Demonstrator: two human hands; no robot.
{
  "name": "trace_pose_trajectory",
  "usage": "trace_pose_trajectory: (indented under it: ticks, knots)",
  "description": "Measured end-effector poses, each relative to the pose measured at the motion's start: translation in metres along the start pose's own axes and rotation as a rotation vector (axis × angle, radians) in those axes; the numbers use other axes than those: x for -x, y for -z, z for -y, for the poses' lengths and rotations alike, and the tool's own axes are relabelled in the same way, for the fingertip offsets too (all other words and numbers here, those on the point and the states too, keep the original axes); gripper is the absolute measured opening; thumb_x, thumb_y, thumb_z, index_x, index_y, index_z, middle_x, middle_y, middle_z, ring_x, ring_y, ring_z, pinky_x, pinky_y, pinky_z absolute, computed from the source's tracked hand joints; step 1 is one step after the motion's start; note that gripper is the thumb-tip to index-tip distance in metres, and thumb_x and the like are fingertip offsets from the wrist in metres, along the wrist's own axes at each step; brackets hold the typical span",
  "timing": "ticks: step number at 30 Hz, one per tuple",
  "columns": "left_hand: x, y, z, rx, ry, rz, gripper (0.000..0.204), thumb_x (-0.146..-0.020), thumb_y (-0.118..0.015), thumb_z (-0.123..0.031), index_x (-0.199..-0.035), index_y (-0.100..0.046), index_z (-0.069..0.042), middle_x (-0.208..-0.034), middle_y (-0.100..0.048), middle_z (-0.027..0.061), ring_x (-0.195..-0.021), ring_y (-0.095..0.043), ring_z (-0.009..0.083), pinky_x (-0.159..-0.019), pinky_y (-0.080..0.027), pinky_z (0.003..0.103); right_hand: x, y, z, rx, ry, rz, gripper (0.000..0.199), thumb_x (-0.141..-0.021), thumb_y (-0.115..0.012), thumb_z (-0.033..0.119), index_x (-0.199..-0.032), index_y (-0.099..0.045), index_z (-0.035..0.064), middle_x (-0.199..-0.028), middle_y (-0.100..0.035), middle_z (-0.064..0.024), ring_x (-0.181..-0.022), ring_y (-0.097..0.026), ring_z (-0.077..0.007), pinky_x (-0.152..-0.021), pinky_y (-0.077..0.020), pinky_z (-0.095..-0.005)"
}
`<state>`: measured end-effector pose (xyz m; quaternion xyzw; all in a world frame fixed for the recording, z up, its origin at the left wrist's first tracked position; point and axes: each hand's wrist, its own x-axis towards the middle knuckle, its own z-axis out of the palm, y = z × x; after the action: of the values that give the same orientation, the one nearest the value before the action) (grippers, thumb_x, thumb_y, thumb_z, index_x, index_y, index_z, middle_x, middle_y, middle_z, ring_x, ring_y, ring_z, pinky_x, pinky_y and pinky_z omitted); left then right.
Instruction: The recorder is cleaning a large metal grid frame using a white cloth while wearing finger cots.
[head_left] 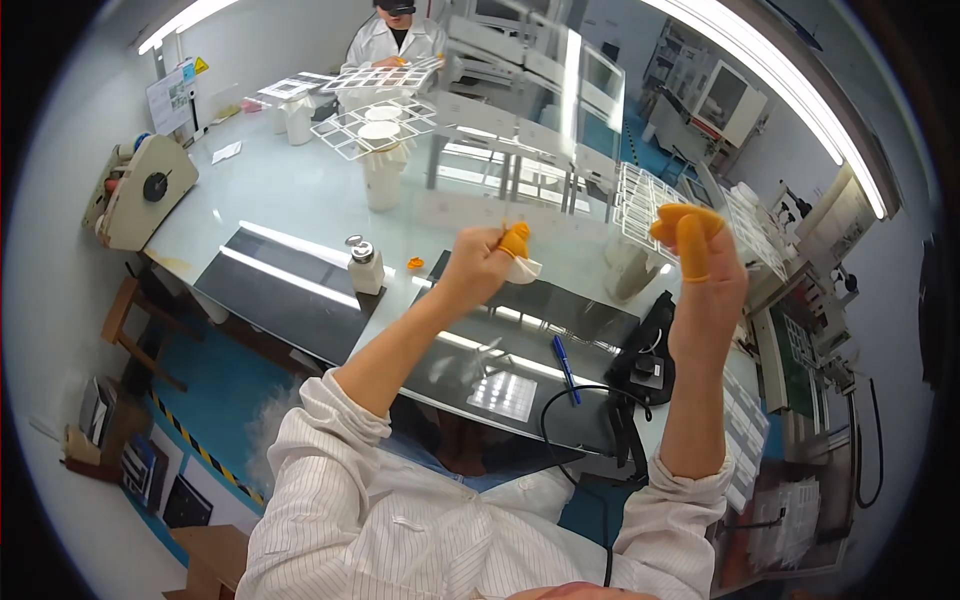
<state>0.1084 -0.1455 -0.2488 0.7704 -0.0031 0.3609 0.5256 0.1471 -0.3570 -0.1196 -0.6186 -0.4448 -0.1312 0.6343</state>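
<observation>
My left hand (487,262), with orange finger cots on its fingertips, is closed around a crumpled white wipe (525,270) over the dark mat (540,300). My right hand (700,245) is raised to the right, its orange-capped thumb and fingers pressed together; whatever they may hold is hidden. Just left of it, a white grid tray (640,195) rests on a round container (630,272). Beyond my left hand stands a clear, reflective panel (590,110); whether my hand touches it I cannot tell. A clear sheet with small squares (502,396) lies on the mat near me.
A blue pen (566,368) and a black device with a cable (645,370) lie to the right. Left are a pump bottle (365,267), a loose orange finger cot (415,263) and a beige machine (148,190). Across the table, a person (394,45) handles white grid trays (375,128).
</observation>
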Motion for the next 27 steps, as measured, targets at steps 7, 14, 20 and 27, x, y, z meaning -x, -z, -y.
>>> trace_pose_trajectory:
  ticks: [7,14,20,27]
  knots:
    - [-0.096,0.009,0.039,0.625,0.317,0.092,0.030,-0.089,-0.050,-0.029,-0.074,-0.058,-0.004,-0.057,-0.048,-0.0029,-0.046,-0.036,0.0043,-0.041,-0.025,0.019,0.076,0.060,-0.056,0.112,-0.361,0.094,0.017,-0.087,-0.053,0.011,-0.099,-0.057,-0.0014,-0.088,-0.060,-0.0051,-0.083,-0.056,-0.0115,-0.079,-0.0409,-0.0226]
    - [-0.123,0.010,0.084,0.675,0.539,0.125,0.023,-0.088,-0.051,-0.025,-0.081,-0.056,-0.003,-0.056,-0.044,-0.0030,-0.042,-0.028,0.0051,-0.039,-0.021,0.021,0.176,0.135,-0.090,0.158,-0.722,-0.235,0.014,-0.087,-0.052,0.010,-0.096,-0.057,-0.0005,-0.083,-0.061,-0.0057,-0.076,-0.056,-0.0105,-0.072,-0.0419,-0.0211]
    - [-0.118,0.015,0.083,0.587,0.791,0.118,0.017,-0.089,-0.048,-0.019,-0.091,-0.054,-0.003,-0.063,-0.047,0.0008,-0.043,-0.027,0.0046,-0.037,-0.020,0.020,0.216,0.158,-0.098,0.205,-0.870,-0.391,0.013,-0.088,-0.051,0.009,-0.093,-0.058,-0.0003,-0.080,-0.060,-0.0058,-0.070,-0.052,-0.0082,-0.067,-0.0398,-0.0196]
    - [-0.109,0.014,0.096,0.720,0.876,0.120,0.014,-0.091,-0.043,-0.017,-0.093,-0.049,-0.005,-0.058,-0.040,-0.0015,-0.041,-0.025,0.0039,-0.034,-0.018,0.018,0.215,0.149,-0.109,0.197,-0.912,-0.319,0.014,-0.087,-0.049,0.007,-0.094,-0.058,-0.0010,-0.081,-0.060,-0.0065,-0.070,-0.052,-0.0085,-0.067,-0.0401,-0.0198]
